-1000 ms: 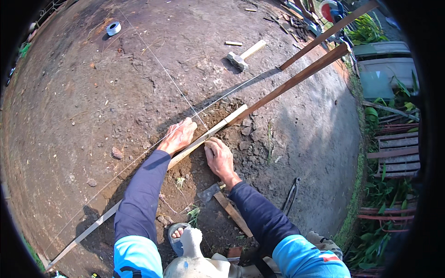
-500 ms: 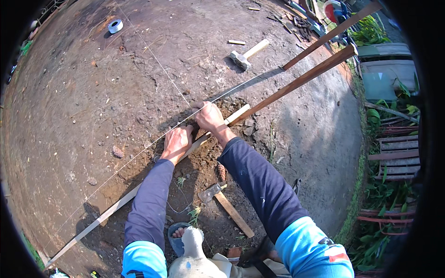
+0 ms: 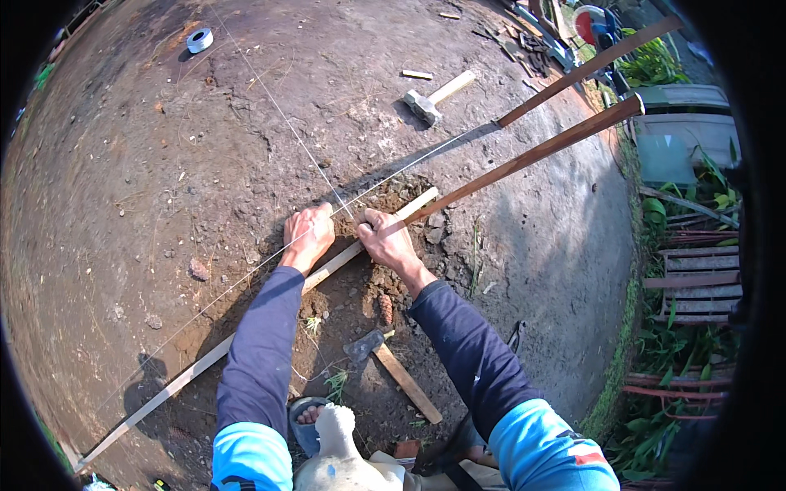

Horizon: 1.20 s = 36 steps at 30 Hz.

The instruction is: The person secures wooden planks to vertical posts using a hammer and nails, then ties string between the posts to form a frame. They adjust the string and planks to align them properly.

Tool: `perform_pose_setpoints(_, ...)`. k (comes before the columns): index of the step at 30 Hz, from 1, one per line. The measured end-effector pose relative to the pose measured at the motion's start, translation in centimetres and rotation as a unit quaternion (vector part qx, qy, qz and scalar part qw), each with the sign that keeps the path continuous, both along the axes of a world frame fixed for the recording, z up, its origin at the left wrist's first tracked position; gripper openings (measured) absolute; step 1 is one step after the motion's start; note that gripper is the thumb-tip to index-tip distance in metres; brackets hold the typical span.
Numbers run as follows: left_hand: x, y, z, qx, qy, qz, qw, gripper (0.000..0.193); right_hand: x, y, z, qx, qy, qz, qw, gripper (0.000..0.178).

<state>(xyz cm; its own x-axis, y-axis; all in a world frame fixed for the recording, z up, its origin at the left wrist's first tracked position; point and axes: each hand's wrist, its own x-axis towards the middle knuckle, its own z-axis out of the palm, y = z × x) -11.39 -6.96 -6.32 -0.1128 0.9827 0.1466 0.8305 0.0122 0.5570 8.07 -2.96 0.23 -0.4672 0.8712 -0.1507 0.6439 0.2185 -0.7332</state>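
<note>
A thin white string [image 3: 283, 114] runs down from the far left to my right hand [image 3: 388, 240], whose fingers are closed on it. A second taut string [image 3: 442, 151] crosses it, running from far right to near left. My left hand [image 3: 308, 236] is closed at this crossing line, which passes over the back of the hand. Its fingertips seem to pinch string, though the finer end is hard to see. Below both hands, a long pale wooden batten [image 3: 192, 372] lies across a patch of loosened soil.
Two brown wooden stakes [image 3: 532, 162] slant to the upper right. A sledgehammer [image 3: 438, 98] lies beyond my hands, a hammer [image 3: 401, 372] near my feet. A white roll [image 3: 199, 40] rests far left, a pine cone [image 3: 386, 308] beside the batten. Plants and slatted wood [image 3: 700, 282] line the right.
My hands have come apart: the right has moved back and to the right, drawing the string's end with it, and the left has shifted slightly forward.
</note>
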Motion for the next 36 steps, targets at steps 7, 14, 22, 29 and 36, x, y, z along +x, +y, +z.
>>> perform_pose_setpoints(7, -2.3, -2.6, 0.8, -0.051, -0.014, 0.039, 0.998, 0.018, 1.8, -1.8, -0.5, -0.026, -0.004, -0.026, 0.999, 0.019)
perform_pose_setpoints(14, -2.2, -1.0, 0.4, -0.022, -0.046, 0.104, 0.993, 0.02, 2.0, -3.2, -0.3, -0.062, 0.032, -0.062, 0.996, 0.027)
perform_pose_setpoints(22, 0.6, 0.8, 1.9, -0.031, -0.128, 0.129, 0.983, 0.024, -1.3, -4.4, 1.7, 0.078, -0.13, -0.054, 0.987, 0.017)
perform_pose_setpoints(29, 1.0, -2.3, 2.5, -0.074, -0.344, 0.207, 0.913, 0.02, -1.1, -4.7, 1.3, 0.296, -0.134, 0.002, 0.946, 0.013)
perform_pose_setpoints(36, 3.5, -4.4, 2.7, -0.02, -0.728, 0.16, 0.666, 0.014, -2.0, -1.0, 0.6, -0.021, -0.038, -0.04, 0.998, 0.03)
